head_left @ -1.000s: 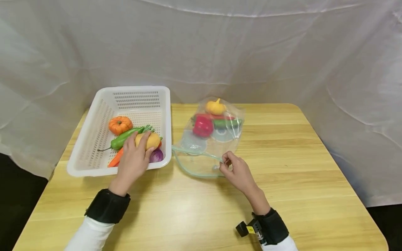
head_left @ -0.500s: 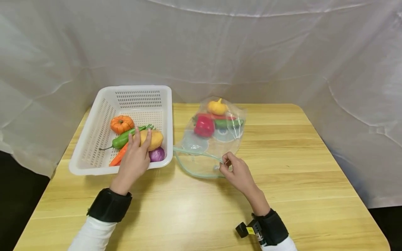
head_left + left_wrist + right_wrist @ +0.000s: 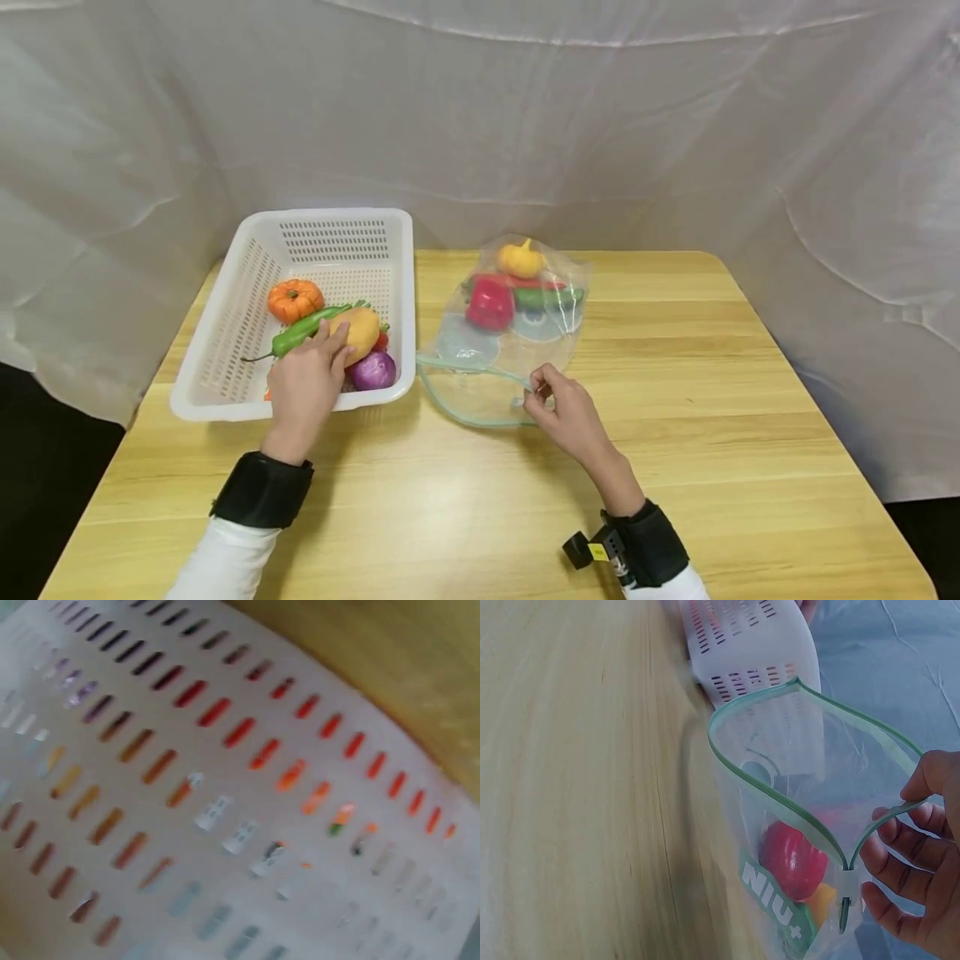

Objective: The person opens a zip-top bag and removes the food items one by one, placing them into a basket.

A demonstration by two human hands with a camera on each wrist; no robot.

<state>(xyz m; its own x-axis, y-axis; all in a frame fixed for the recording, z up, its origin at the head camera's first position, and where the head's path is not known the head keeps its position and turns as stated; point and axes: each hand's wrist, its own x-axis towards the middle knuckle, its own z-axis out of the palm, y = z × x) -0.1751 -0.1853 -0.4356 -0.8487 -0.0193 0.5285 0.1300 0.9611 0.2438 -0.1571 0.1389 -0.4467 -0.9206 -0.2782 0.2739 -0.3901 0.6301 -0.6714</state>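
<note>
In the head view my left hand is inside the white basket, its fingers and thumb gripping the left end of a yellow, mango-like fruit. A purple onion, a long green chili pepper and a small orange pumpkin lie around it. The left wrist camera sees only the slotted basket wall, so the hand is hidden there. My right hand pinches the green rim of a clear zip bag, whose mouth gapes. Through the bag show a red bell pepper and a yellow pumpkin.
Also inside the bag are a green cucumber-like vegetable and a long red one. The basket stands on the left of the wooden table, beside the bag. Behind them hangs a pale cloth.
My left hand has closed in on the left end of the yellow fruit, which now sits more tilted, and it now covers most of the carrot. The right hand stays on the bag's rim.
</note>
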